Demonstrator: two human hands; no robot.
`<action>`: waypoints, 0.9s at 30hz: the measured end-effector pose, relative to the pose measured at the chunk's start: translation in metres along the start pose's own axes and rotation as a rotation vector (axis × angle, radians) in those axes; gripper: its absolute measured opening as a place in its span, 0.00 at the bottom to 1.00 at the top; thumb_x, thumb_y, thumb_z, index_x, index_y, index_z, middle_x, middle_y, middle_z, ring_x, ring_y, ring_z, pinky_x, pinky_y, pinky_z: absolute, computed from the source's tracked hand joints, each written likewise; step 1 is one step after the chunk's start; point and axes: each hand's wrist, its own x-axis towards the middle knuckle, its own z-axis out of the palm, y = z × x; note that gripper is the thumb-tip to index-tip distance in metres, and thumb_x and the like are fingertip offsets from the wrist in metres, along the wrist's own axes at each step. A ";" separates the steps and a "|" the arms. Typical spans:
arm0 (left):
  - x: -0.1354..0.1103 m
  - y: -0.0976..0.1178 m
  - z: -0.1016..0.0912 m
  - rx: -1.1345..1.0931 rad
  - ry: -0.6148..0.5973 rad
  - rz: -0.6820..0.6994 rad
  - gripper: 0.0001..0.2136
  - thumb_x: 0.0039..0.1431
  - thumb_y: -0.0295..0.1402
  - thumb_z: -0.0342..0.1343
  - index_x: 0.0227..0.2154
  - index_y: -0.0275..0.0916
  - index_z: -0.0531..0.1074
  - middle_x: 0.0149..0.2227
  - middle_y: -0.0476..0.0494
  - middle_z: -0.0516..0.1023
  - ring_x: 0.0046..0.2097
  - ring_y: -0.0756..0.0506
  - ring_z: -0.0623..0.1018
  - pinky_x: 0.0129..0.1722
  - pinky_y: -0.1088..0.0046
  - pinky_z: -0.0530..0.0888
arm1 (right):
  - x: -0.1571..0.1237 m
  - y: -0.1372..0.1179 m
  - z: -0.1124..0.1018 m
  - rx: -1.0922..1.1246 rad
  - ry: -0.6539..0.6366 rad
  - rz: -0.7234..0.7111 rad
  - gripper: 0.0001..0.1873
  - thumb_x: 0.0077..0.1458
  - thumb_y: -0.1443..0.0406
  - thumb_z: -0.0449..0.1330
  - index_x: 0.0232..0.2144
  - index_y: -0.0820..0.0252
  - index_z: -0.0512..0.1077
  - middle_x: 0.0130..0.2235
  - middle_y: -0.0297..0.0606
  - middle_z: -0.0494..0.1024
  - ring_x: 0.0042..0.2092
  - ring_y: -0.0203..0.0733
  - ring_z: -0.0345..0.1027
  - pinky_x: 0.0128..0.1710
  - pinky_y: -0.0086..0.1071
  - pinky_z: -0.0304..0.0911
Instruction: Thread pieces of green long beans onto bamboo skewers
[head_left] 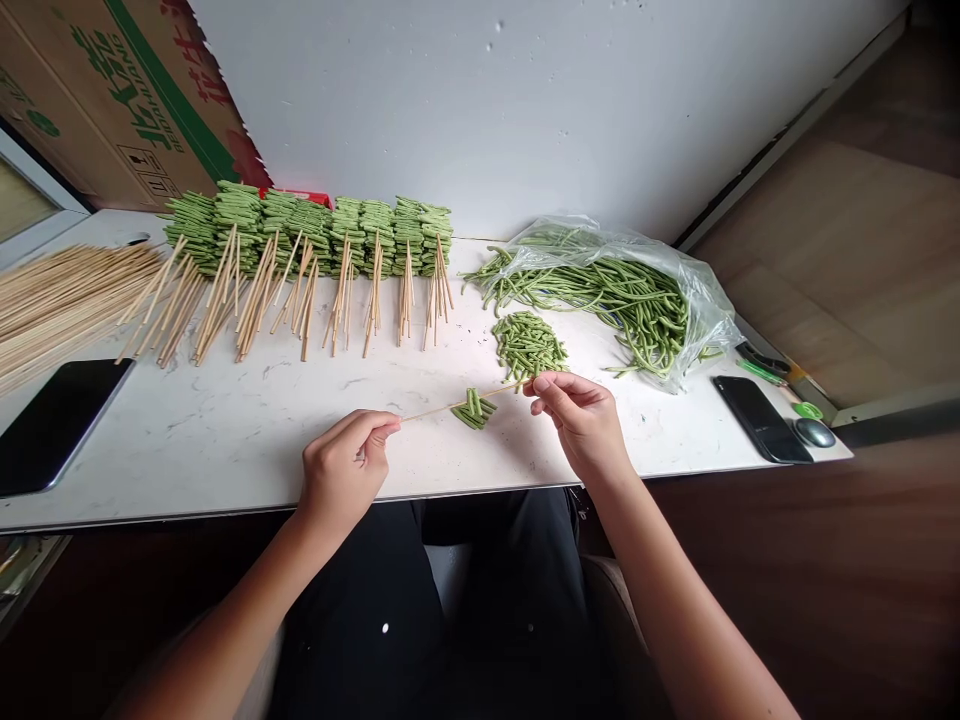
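Note:
My left hand (347, 472) pinches the left end of a thin bamboo skewer (435, 408), and my right hand (579, 425) pinches its right end. Short pieces of green yardlong bean (473, 409) sit threaded on the skewer's middle, between my hands. A loose heap of cut beans (528, 345) lies just beyond my right hand, apart from it. Farther right, long uncut beans (592, 295) spill from a clear plastic bag (660, 275). Finished bean skewers (307, 235) stand in a tight row along the back of the white marble table (247, 465).
A bundle of bare skewers (64, 310) lies at the far left, near a black tablet (56, 425). On the right are a black phone (761, 420), a computer mouse (814, 432) and a green-handled tool (761, 370). A cardboard box (112, 100) leans behind the table.

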 end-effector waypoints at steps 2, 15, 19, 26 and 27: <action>0.000 0.000 0.000 0.002 0.001 -0.001 0.10 0.68 0.24 0.55 0.34 0.40 0.79 0.33 0.48 0.86 0.35 0.48 0.84 0.37 0.74 0.79 | -0.001 -0.001 0.001 -0.030 0.010 -0.017 0.08 0.53 0.57 0.74 0.33 0.52 0.85 0.35 0.37 0.83 0.35 0.41 0.72 0.36 0.37 0.69; 0.001 -0.001 -0.001 -0.014 0.004 -0.005 0.11 0.67 0.23 0.54 0.33 0.40 0.80 0.33 0.47 0.86 0.35 0.47 0.85 0.36 0.73 0.80 | -0.008 0.000 0.011 -0.049 0.047 -0.062 0.08 0.53 0.56 0.74 0.32 0.50 0.84 0.33 0.37 0.83 0.38 0.45 0.74 0.36 0.39 0.69; 0.000 -0.002 -0.001 -0.024 -0.017 -0.007 0.13 0.66 0.20 0.51 0.34 0.39 0.80 0.33 0.48 0.86 0.34 0.48 0.85 0.35 0.74 0.80 | -0.010 -0.001 0.013 -0.054 0.045 -0.069 0.09 0.52 0.55 0.74 0.31 0.50 0.84 0.33 0.37 0.83 0.38 0.46 0.75 0.37 0.41 0.70; 0.000 -0.003 -0.001 -0.041 -0.050 -0.035 0.17 0.60 0.16 0.46 0.35 0.39 0.78 0.32 0.48 0.84 0.34 0.48 0.84 0.36 0.74 0.80 | -0.012 -0.001 0.014 -0.040 0.025 -0.098 0.08 0.53 0.55 0.75 0.32 0.49 0.84 0.33 0.37 0.83 0.38 0.46 0.74 0.39 0.42 0.70; -0.001 -0.003 -0.001 -0.045 -0.057 -0.042 0.17 0.60 0.16 0.46 0.34 0.39 0.78 0.32 0.48 0.84 0.34 0.48 0.84 0.35 0.75 0.80 | -0.012 -0.001 0.015 -0.036 0.019 -0.104 0.08 0.53 0.55 0.74 0.32 0.49 0.84 0.34 0.37 0.83 0.38 0.46 0.75 0.39 0.41 0.71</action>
